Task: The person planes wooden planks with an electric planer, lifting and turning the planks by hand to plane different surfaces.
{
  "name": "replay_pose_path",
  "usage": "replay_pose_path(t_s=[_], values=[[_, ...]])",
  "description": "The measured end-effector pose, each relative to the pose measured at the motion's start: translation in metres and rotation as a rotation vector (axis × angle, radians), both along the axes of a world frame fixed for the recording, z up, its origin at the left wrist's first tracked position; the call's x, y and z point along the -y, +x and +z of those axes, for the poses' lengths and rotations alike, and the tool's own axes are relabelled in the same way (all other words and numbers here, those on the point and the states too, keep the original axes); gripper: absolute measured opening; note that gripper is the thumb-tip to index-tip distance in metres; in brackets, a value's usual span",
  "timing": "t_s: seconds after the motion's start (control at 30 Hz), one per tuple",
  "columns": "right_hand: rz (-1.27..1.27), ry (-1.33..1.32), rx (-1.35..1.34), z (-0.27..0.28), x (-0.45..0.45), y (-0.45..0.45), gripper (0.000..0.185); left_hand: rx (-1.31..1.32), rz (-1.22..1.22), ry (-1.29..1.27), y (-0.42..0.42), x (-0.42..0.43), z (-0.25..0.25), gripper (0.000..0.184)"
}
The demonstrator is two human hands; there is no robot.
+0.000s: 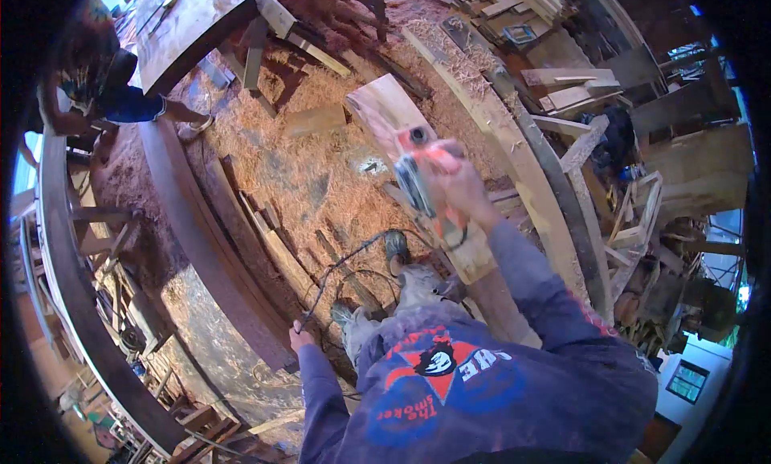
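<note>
An orange-red electric planer [416, 187] rests over a long wooden board [384, 102], somewhat smeared by motion. My right hand [459, 173] is closed around its handle. The board extends beyond the tool on both ends. Down at the left, my left hand [302, 335] grips a dark power cord [331, 273], which runs up past my shoes and curves toward the planer. Part of the cord is hidden near my legs.
Wood shavings [321, 191] cover the floor. Long beams lie left [193, 215] and right [514, 151]. Another person [120, 86] stands at upper left by a wooden table [189, 26]. Stacked offcuts [510, 10] are at the upper right.
</note>
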State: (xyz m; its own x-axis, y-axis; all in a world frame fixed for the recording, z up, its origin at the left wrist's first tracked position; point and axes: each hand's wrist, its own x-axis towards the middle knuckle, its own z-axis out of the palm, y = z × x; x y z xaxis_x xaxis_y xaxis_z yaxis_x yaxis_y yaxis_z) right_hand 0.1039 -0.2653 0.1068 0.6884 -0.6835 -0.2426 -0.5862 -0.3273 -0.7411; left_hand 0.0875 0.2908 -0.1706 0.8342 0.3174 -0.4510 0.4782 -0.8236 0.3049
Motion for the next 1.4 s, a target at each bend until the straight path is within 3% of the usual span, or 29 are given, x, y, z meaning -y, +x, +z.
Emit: replay_pose_path(t_s=[0.03, 0.1, 0.17, 0.23, 0.27, 0.3, 0.37, 0.43, 0.5, 0.53, 0.6, 0.67, 0.73, 0.77, 0.8, 0.87, 0.9, 0.93, 0.97, 1.03, 1.07, 1.17, 1.27, 1.33, 1.4], values=[[0.02, -0.101, -0.053, -0.012, 0.012, 0.018, 0.033, -0.063, -0.005, 0.033, -0.011, -0.011, -0.011, 0.055], [0.262, -0.336, 0.116, -0.03, 0.036, 0.052, 0.029, -0.119, -0.007, 0.067, -0.028, -0.031, -0.014, 0.055], [0.298, -0.623, 0.25, -0.067, 0.07, 0.098, 0.026, -0.144, 0.031, 0.1, -0.042, -0.041, -0.005, 0.057], [0.355, -0.747, 0.236, -0.095, 0.104, 0.144, 0.025, -0.144, 0.102, 0.079, -0.055, -0.043, 0.019, 0.058], [0.407, -0.903, 0.059, -0.095, 0.115, 0.17, 0.025, -0.152, 0.168, 0.052, -0.057, -0.045, 0.029, 0.059], [0.456, -1.052, -0.124, -0.093, 0.119, 0.192, 0.024, -0.093, 0.165, 0.048, -0.07, -0.077, -0.003, 0.06], [0.011, -0.275, 0.078, -0.061, 0.111, 0.22, 0.023, -0.08, 0.176, 0.108, -0.083, -0.089, 0.007, 0.06], [-0.033, -0.339, 0.085, -0.069, 0.123, 0.255, 0.031, -0.082, 0.297, 0.115, -0.098, -0.081, 0.03, 0.063], [-0.077, -0.404, 0.079, -0.073, 0.121, 0.256, 0.043, 0.011, 0.226, 0.055, -0.12, -0.088, 0.04, 0.063], [-0.073, -0.339, 0.111, -0.066, 0.12, 0.258, 0.031, 0.118, 0.158, -0.025, -0.124, -0.086, 0.046, 0.063], [-0.085, -0.268, 0.148, -0.065, 0.12, 0.249, 0.021, 0.004, 0.152, 0.107, -0.13, -0.085, 0.057, 0.063], [0.131, -0.577, 0.092, -0.073, 0.119, 0.221, 0.021, -0.184, 0.105, 0.235, -0.136, -0.089, 0.056, 0.066], [0.497, -1.178, -0.087, -0.029, 0.081, 0.144, 0.03, -0.217, 0.325, -0.008, -0.141, -0.126, 0.001, 0.066], [0.531, -1.191, -0.113, -0.011, 0.065, 0.107, 0.037, -0.23, 0.442, -0.114, -0.138, -0.129, -0.009, 0.065], [0.495, -1.085, -0.044, -0.038, 0.063, 0.072, 0.044, -0.259, 0.331, -0.073, -0.128, -0.125, -0.009, 0.06], [0.112, -0.316, 0.107, 0.002, 0.02, -0.01, 0.027, -0.275, 0.078, -0.029, -0.094, -0.092, 0.008, 0.051], [0.175, -0.384, 0.222, -0.023, 0.013, -0.05, 0.029, -0.262, 0.001, -0.053, -0.078, -0.079, 0.013, 0.047], [0.145, -0.244, 0.041, 0.007, -0.002, -0.082, 0.027, -0.28, -0.011, -0.116, -0.055, -0.066, 0.009, 0.049], [0.097, -0.184, 0.048, 0.007, -0.015, -0.115, 0.029, -0.304, -0.018, -0.181, -0.035, -0.061, 0.001, 0.053], [-0.006, -0.068, 0.068, 0.008, -0.04, -0.181, 0.035, -0.113, -0.08, 0.039, 0.012, -0.008, 0.019, 0.047], [-0.187, 0.134, 0.026, -0.002, -0.054, -0.216, 0.039, -0.026, -0.079, -0.036, 0.029, 0.009, 0.021, 0.046], [-0.161, 0.094, -0.033, -0.017, -0.058, -0.249, 0.037, 0.071, -0.161, -0.067, 0.071, 0.04, 0.03, 0.049], [-0.183, 0.206, -0.155, 0.005, -0.037, -0.201, 0.036, -0.015, -0.123, -0.056, 0.083, 0.056, 0.038, 0.052], [-0.161, 0.255, -0.045, 0.021, -0.018, -0.147, 0.038, -0.005, -0.106, -0.02, 0.074, 0.058, 0.04, 0.054], [-0.105, 0.056, 0.012, 0.002, 0.0, -0.118, 0.036, -0.032, -0.133, 0.037, 0.058, 0.043, 0.025, 0.055]])
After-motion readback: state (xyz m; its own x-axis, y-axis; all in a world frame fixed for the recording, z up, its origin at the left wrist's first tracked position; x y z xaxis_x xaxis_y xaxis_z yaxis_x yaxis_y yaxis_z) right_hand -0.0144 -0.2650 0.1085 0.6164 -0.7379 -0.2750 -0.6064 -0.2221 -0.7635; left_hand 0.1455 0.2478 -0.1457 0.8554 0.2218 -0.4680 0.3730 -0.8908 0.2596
